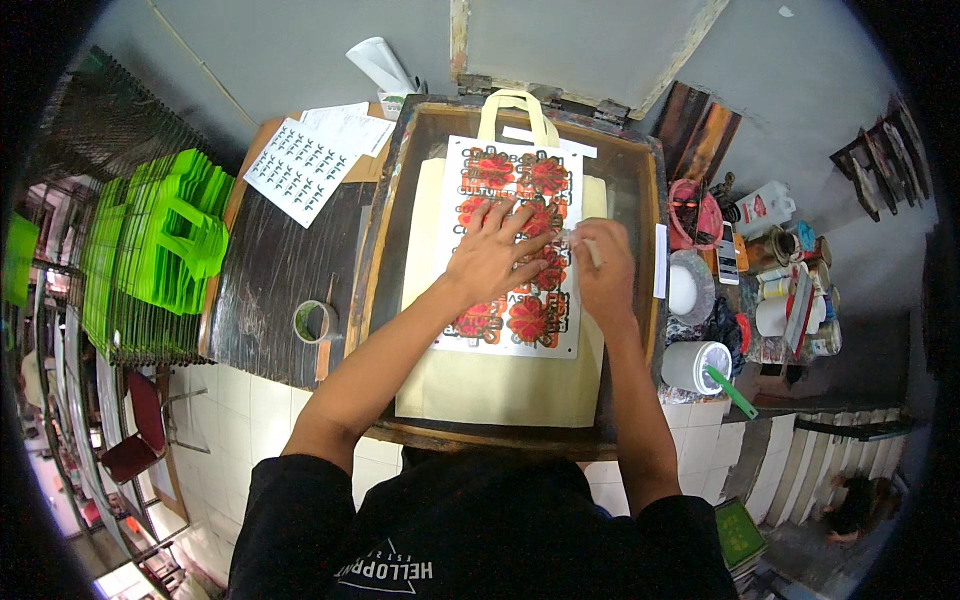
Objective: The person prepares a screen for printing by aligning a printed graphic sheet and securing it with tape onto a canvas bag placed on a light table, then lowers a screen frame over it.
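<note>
My left hand [487,252] lies flat with spread fingers on a white sheet [508,345] printed with red flowers and black lettering. At the sheet's right edge, the bent fingers of my right hand [606,268] are pinched together. A small whitish, see-through bit shows at those fingertips, too small to name surely. Beneath the sheet is a cream tote bag [500,395], its handles [515,97] pointing away from me. Bag and sheet lie inside a wooden frame [655,200] on the table.
Left of the frame are a tape roll [312,322] and printed papers [303,172]. Green bags [165,235] sit on a wire rack at far left. On the right stand a white tub [690,368] with a green-handled tool [733,392], a pink basket [697,215] and several cans.
</note>
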Motion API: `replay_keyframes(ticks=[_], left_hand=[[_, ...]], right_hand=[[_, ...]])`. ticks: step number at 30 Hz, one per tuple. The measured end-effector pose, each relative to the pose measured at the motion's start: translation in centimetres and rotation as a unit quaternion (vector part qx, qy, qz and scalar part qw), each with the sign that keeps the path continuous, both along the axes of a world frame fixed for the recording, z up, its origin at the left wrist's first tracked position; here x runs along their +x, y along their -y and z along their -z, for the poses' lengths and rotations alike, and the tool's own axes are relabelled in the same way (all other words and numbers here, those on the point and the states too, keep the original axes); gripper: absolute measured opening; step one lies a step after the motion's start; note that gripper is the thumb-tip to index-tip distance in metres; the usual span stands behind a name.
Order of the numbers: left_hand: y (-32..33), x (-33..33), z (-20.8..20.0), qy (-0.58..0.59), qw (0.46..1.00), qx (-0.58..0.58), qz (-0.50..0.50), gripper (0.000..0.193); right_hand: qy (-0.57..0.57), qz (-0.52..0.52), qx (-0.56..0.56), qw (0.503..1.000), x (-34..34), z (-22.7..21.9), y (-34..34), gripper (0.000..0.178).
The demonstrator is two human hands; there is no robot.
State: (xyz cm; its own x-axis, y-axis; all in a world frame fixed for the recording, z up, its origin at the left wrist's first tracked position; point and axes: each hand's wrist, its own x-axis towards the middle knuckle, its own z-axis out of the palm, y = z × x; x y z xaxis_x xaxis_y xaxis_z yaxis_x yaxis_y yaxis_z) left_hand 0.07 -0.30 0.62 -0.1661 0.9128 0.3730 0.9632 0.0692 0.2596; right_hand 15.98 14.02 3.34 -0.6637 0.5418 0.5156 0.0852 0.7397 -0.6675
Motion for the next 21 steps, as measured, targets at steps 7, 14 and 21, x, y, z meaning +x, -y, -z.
replay_keyframes(ticks=[7, 14, 21], left_hand=[[0.1, -0.2, 0.4, 0.009, 1.0, 0.005, 0.002, 0.047], [-0.2, -0.9, 1.1, 0.093, 0.995, -0.03, 0.019, 0.053], [-0.8, 0.0, 2.6, 0.214, 0.974, -0.046, 0.064, 0.058]], right_hand=[[-0.001, -0.066, -0.159, 0.985, 1.5, -5.9, 0.0, 0.008], [0.141, -0.302, -0.212, 0.919, -6.2, -9.2, 2.4, 0.011], [0.444, -0.459, -0.065, 0.767, -17.1, -4.5, 4.1, 0.02]])
